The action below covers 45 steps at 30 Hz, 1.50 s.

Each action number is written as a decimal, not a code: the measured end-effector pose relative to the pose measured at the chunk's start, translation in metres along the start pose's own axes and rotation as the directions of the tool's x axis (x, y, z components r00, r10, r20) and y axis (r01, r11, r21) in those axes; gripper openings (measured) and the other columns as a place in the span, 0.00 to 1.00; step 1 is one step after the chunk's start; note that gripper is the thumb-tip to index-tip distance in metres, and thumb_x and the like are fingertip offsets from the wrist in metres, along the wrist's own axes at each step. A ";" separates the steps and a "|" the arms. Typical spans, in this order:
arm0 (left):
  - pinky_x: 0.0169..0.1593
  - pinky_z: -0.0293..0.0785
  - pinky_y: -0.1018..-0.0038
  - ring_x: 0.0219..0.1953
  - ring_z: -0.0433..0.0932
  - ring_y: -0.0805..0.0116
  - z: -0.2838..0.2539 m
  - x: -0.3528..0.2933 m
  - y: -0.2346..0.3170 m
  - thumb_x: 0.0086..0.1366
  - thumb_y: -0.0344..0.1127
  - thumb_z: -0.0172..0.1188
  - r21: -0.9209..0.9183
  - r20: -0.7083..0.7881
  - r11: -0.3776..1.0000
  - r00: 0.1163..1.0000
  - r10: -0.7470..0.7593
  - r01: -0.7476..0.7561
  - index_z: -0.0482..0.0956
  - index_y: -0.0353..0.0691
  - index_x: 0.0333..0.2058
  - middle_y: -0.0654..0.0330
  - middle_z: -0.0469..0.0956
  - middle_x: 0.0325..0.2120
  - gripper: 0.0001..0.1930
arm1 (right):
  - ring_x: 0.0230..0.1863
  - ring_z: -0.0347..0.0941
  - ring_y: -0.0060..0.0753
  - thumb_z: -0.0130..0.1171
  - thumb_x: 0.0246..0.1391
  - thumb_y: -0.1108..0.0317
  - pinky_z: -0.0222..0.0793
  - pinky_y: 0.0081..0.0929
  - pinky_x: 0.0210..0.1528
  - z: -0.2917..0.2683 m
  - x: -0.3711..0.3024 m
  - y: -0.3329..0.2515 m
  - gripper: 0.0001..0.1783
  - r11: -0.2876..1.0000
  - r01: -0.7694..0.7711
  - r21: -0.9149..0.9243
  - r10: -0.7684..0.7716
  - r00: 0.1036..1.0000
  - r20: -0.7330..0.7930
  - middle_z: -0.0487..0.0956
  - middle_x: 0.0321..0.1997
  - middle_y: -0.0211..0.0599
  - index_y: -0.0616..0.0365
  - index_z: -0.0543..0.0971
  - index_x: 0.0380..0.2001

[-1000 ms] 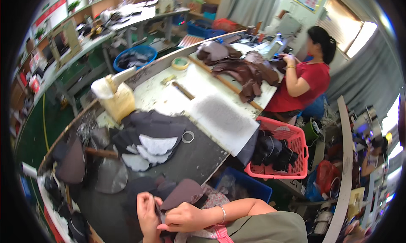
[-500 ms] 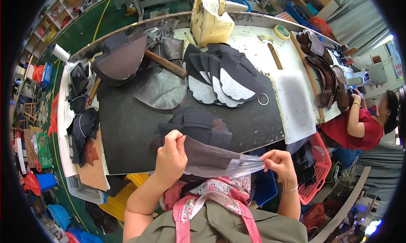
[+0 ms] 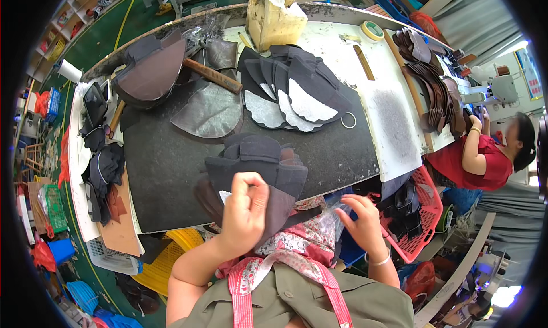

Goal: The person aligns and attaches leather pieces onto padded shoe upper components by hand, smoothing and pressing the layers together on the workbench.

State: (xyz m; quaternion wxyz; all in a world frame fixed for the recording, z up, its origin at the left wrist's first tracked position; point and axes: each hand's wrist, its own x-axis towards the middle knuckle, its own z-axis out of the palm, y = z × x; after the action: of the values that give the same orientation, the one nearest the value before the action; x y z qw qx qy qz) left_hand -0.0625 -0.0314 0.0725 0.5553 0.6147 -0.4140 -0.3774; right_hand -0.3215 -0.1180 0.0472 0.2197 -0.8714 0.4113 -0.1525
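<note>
My left hand (image 3: 244, 212) grips a brown curved leather piece (image 3: 278, 209) at the near edge of the dark work mat (image 3: 165, 168). My right hand (image 3: 358, 220) pinches a clear plastic film (image 3: 326, 218) low beside that piece, over my lap. Just behind my hands lies a stack of dark padded pieces (image 3: 260, 159). Further back, several dark pieces with white linings (image 3: 294, 91) are fanned out, with a small metal ring (image 3: 349, 120) beside them.
A hammer (image 3: 211, 75), a grey curved sheet (image 3: 211, 111) and a brown domed piece (image 3: 151, 74) lie at the back left. A yellowed glue container (image 3: 274, 17) stands behind. Another person in red (image 3: 485, 157) works at right; a red basket (image 3: 419, 214) sits below the table.
The view swung from the far table down to my mat. My right hand peeled the clear film off the brown piece, then drew it down toward my lap; my left hand tilted the piece upward.
</note>
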 end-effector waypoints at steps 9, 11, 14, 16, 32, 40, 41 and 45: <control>0.45 0.72 0.60 0.42 0.76 0.48 -0.012 -0.004 -0.014 0.62 0.41 0.56 0.267 0.107 0.752 0.794 0.599 -0.603 0.66 0.32 0.43 0.46 0.76 0.40 0.18 | 0.17 0.71 0.25 0.60 0.49 0.78 0.65 0.20 0.21 -0.006 0.055 -0.084 0.07 0.843 0.090 0.531 -0.088 0.996 -0.029 0.76 0.19 0.36 0.63 0.77 0.34; 0.50 0.69 0.57 0.45 0.73 0.44 -0.029 -0.015 -0.028 0.60 0.45 0.57 0.561 0.110 0.748 0.928 0.357 -0.354 0.70 0.31 0.39 0.45 0.74 0.44 0.20 | 0.17 0.71 0.23 0.59 0.49 0.78 0.65 0.19 0.21 -0.008 0.064 -0.084 0.05 0.814 0.149 0.562 -0.093 0.988 -0.127 0.76 0.19 0.35 0.64 0.77 0.33; 0.50 0.69 0.58 0.45 0.73 0.44 -0.036 -0.039 -0.039 0.61 0.49 0.55 0.677 0.126 0.668 0.942 0.311 -0.311 0.71 0.30 0.40 0.44 0.73 0.45 0.23 | 0.19 0.70 0.17 0.58 0.51 0.79 0.65 0.18 0.22 -0.012 0.078 -0.091 0.05 0.800 0.147 0.582 -0.085 0.987 -0.133 0.76 0.19 0.32 0.65 0.77 0.33; 0.50 0.68 0.60 0.46 0.73 0.46 -0.030 -0.049 -0.036 0.62 0.53 0.53 0.631 0.094 0.715 0.944 0.317 -0.302 0.72 0.29 0.43 0.44 0.73 0.46 0.27 | 0.20 0.69 0.17 0.58 0.51 0.79 0.65 0.18 0.23 -0.013 0.082 -0.101 0.05 0.785 0.153 0.601 -0.085 0.986 -0.140 0.76 0.19 0.32 0.65 0.76 0.33; 0.46 0.68 0.80 0.39 0.72 0.78 -0.051 -0.041 -0.041 0.62 0.23 0.56 -0.450 -0.172 0.893 0.979 -0.111 0.022 0.73 0.34 0.39 0.62 0.76 0.37 0.07 | 0.26 0.67 0.20 0.57 0.53 0.79 0.63 0.16 0.30 0.049 0.060 -0.094 0.07 0.782 0.142 0.607 -0.052 0.985 -0.163 0.75 0.29 0.33 0.66 0.77 0.37; 0.30 0.71 0.83 0.25 0.73 0.81 -0.055 -0.051 -0.049 0.62 0.23 0.57 -0.345 -0.326 0.938 0.940 -0.102 -0.018 0.72 0.34 0.35 0.63 0.77 0.26 0.04 | 0.18 0.63 0.15 0.64 0.45 0.78 0.56 0.15 0.18 0.055 0.051 -0.087 0.07 0.781 -0.060 0.622 0.122 0.991 -0.058 0.72 0.21 0.30 0.64 0.79 0.30; 0.25 0.72 0.84 0.22 0.74 0.81 -0.056 -0.052 -0.049 0.62 0.24 0.57 -0.327 -0.269 0.941 0.946 -0.180 0.086 0.72 0.33 0.35 0.62 0.77 0.24 0.04 | 0.18 0.63 0.15 0.64 0.45 0.78 0.56 0.15 0.18 0.055 0.051 -0.086 0.07 0.781 -0.063 0.621 0.124 0.991 -0.056 0.72 0.21 0.30 0.64 0.79 0.30; 0.17 0.70 0.83 0.16 0.74 0.79 -0.048 -0.053 -0.046 0.61 0.24 0.57 -0.329 -0.274 0.941 0.944 -0.182 0.086 0.72 0.32 0.34 0.62 0.76 0.19 0.04 | 0.17 0.61 0.15 0.65 0.45 0.77 0.53 0.15 0.17 0.059 0.051 -0.084 0.04 0.751 -0.090 0.654 0.169 0.984 -0.059 0.71 0.19 0.28 0.64 0.79 0.26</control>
State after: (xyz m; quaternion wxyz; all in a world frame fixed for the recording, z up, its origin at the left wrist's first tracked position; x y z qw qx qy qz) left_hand -0.0332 0.0374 0.0314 0.6746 0.5963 -0.2165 -0.3775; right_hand -0.2091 -0.0954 0.0431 0.4934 -0.7007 0.4046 -0.3192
